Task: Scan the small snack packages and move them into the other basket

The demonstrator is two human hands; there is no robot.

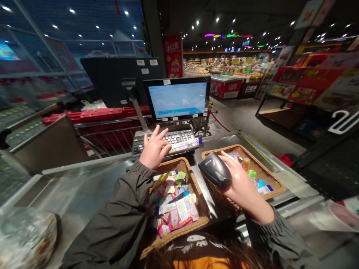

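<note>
1. Nearest, below the left hand [155,149] and left of the right hand [241,183], a first wicker basket [200,194] is filled with small colourful packs [176,211].
2. Farther left of the left hand, near the sleeve, a clear-wrapped bundle [28,239] is set on the metal table [92,186]; its contents are too blurred to be told.
3. In the right hand a black scanner [215,171] is gripped, with the fingers closed about it and its broad end pointed toward the left hand's side.
4. Under and just beyond the right hand, a second wicker basket [266,170] is partly hidden; more packs [251,173] are held in it.
5. The left hand is spread open over a keyboard [181,136], with nothing seen to be grasped; whether keys are pressed cannot be told.
6. A slim packet [186,144] with a purple end is laid along the keyboard's near edge, just right of the left thumb.
7. Beyond the left hand, a lit monitor [179,99] is raised, and farther left a metal cart [101,136] is seen.
8. Well beyond the right hand, a red freezer [226,87] is placed on the shop floor.
</note>
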